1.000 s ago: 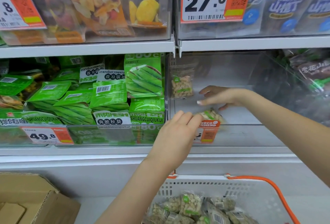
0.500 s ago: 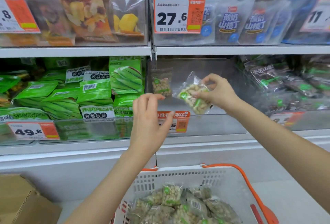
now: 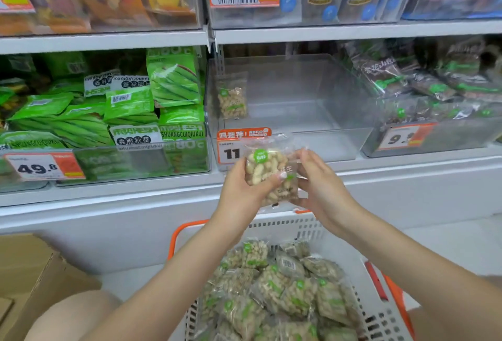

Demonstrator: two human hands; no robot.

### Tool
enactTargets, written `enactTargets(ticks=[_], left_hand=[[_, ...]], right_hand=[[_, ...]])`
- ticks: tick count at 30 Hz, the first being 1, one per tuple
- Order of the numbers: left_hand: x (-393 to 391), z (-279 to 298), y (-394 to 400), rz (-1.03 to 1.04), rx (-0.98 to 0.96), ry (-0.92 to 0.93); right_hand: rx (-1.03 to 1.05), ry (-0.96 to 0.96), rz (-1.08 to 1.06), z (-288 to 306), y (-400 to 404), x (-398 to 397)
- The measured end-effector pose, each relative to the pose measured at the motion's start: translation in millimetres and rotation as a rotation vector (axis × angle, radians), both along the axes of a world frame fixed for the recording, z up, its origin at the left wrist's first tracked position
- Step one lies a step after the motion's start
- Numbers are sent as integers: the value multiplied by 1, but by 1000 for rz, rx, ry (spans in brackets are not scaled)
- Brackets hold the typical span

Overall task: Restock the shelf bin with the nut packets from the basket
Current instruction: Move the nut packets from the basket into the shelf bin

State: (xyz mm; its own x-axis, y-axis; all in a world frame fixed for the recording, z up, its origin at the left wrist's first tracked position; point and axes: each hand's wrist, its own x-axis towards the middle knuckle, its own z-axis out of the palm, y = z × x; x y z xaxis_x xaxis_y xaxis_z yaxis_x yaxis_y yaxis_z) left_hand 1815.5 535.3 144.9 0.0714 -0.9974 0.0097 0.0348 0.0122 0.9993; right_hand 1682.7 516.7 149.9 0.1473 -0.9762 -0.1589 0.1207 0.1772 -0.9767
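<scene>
Both hands hold one clear nut packet with a green round label, in front of the shelf edge below the bin. My left hand grips its left side with the thumb across the front. My right hand holds its right edge with curled fingers. The clear shelf bin stands behind, with one nut packet upright against its left wall. Below, a white basket with orange handles holds several more nut packets.
Green vegetable-crisp bags fill the bin to the left. Dark packets fill the bin to the right. Price tags hang on the bin fronts. A cardboard box sits at lower left. An upper shelf overhangs the bins.
The packet came down from in front of the bin to below its front edge. My left hand, free before, has taken hold of it too.
</scene>
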Motion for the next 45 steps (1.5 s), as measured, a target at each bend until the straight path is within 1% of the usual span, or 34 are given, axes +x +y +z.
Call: enactTargets(ticks=[3,6,8,10,12,14,16,18,21,24,25,28,31,33,35,41,44,45], left_hand=[[8,-12,4,26,153,70],[20,-24,5,37,300,121],[25,-34,8,68,399,131],[30,-43,11,82,465,136],[35,-48,12,67,484,99],[40,-53,14,49,481,16],[44,-57,17,53,484,-48],[50,-62,21,66,510,-93],[66,-73,26,77,563,-136],[75,-78,27,84,587,-167],[76,-79,26,76,582,-176],[73,-79,25,49,562,-213],[70,-77,25,15,515,-282],[67,-76,25,-4,471,-331],[66,-76,25,-2,424,-354],[58,-65,25,-33,347,-344],[46,-54,29,-70,373,-364],[41,-48,31,-86,384,-336]], right_hand=[[4,223,110,-11,0,-9],[-23,445,170,-33,-6,-17],[3,545,215,-59,-10,-22],[50,673,328,-98,-12,-29],[94,856,487,-144,-9,-38],[104,1044,607,-189,-2,-44],[99,1137,628,-223,8,-46],[87,1208,603,-252,15,-49],[115,1306,569,-280,20,-55],[178,1264,497,-299,22,-63],[195,1256,502,-299,21,-64],[149,1256,560,-295,18,-66],[126,1049,547,-272,8,-64],[123,881,546,-242,-6,-64],[113,762,604,-201,-20,-61],[-7,554,703,-72,-35,-45],[-55,432,684,-33,-28,-40],[-80,403,662,-24,-25,-37]])
